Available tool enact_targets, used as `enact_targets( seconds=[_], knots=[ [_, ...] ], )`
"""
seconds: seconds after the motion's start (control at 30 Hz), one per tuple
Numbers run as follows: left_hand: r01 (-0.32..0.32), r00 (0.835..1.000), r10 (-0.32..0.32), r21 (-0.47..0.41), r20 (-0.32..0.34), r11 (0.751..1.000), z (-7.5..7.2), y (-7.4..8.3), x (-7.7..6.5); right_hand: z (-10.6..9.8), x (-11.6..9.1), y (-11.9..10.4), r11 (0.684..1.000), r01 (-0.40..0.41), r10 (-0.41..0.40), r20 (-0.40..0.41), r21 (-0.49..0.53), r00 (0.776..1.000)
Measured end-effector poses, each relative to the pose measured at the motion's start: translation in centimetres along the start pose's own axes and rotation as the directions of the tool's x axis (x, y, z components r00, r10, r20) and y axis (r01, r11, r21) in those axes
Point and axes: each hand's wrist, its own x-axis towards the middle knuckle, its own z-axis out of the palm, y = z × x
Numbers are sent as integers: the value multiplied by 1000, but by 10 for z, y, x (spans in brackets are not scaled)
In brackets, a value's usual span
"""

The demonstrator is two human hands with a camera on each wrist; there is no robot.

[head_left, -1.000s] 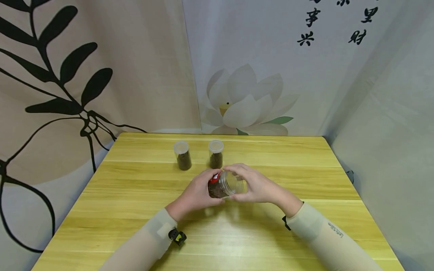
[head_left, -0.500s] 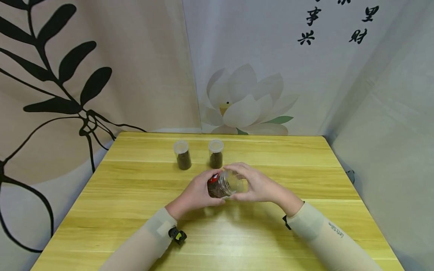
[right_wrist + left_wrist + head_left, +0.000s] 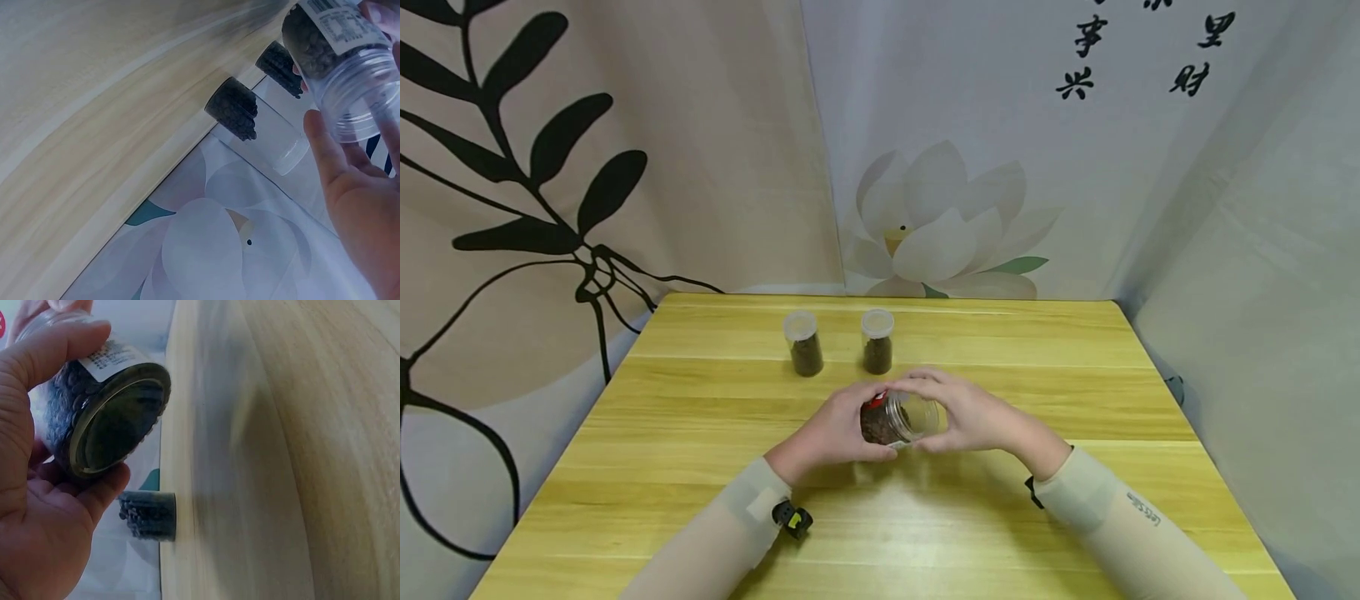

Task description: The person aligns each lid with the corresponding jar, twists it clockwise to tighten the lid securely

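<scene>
A person's left hand [image 3: 835,427] curls round the dark-filled base of a jar [image 3: 878,425] held crosswise and tilted between both hands; the right hand [image 3: 970,414] curves fingers and thumb round its clear end. Its white label [image 3: 340,28] is illegible; wall characters [image 3: 1076,84] include 事 and 兴; the right sleeve [image 3: 1101,517] seemingly reads "Let's Slim."

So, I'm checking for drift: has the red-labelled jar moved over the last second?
Yes: in the head view, the jar has shifted slightly toward the viewer, away from the right standing container.
</scene>
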Motion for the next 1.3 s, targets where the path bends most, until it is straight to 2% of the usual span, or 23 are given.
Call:
enact_targets(
  seconds=[0.17,0.37,0.53,0.77,1.23,1.3],
  knots=[
    [12,1000,-12,-17,15,1000,-1,4,1,0,0,1,1000,0,0,5,1,1000],
    [30,1000,-30,33,-7,999,1,6,2,2,1,5,996,-38,38,-8,78,999],
    [18,999,-14,81,-42,997,3,8,3,3,1,8,988,-97,98,-8,122,995],
    [19,997,-9,136,-70,991,3,13,2,5,0,11,982,-153,154,-5,110,988],
    [46,997,-36,160,-65,986,5,9,1,5,-2,10,979,-196,197,-10,62,980],
    [57,997,-47,163,-67,985,5,8,1,4,-3,10,984,-171,173,-27,51,985]
  ],
)
